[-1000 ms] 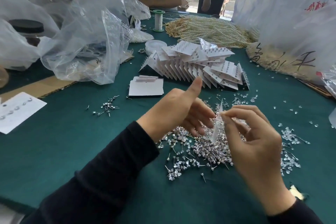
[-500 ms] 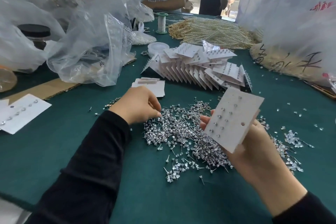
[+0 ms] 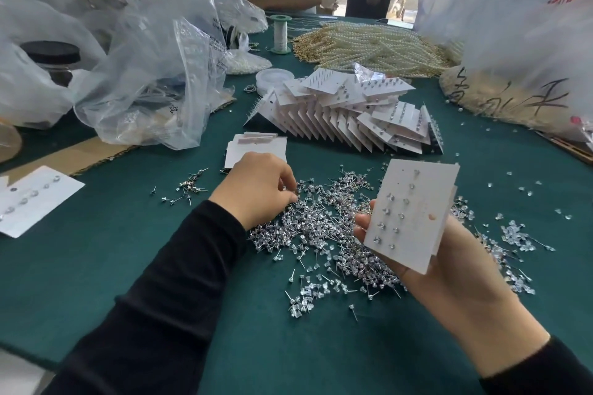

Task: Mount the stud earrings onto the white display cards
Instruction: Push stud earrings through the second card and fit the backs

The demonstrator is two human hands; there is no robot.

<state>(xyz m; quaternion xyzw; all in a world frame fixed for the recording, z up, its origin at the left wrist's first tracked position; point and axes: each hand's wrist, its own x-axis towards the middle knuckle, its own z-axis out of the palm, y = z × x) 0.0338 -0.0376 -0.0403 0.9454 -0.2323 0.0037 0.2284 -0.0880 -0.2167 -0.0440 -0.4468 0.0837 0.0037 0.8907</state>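
The head camera looks down at both hands. The right hand (image 3: 455, 272) holds up a flat white display card (image 3: 414, 215). Its fingers are curled behind the card, with tips showing at the card's left edge. Small shiny studs sit in two rows on this card. The left hand (image 3: 256, 189) is down on a big heap of little silver stud earrings (image 3: 321, 228) on the dark green table cloth (image 3: 96, 266). Its fingers are bent into the heap, but I cannot tell if they pinch a stud. Behind the heap lies a long row of filled white cards (image 3: 346, 112).
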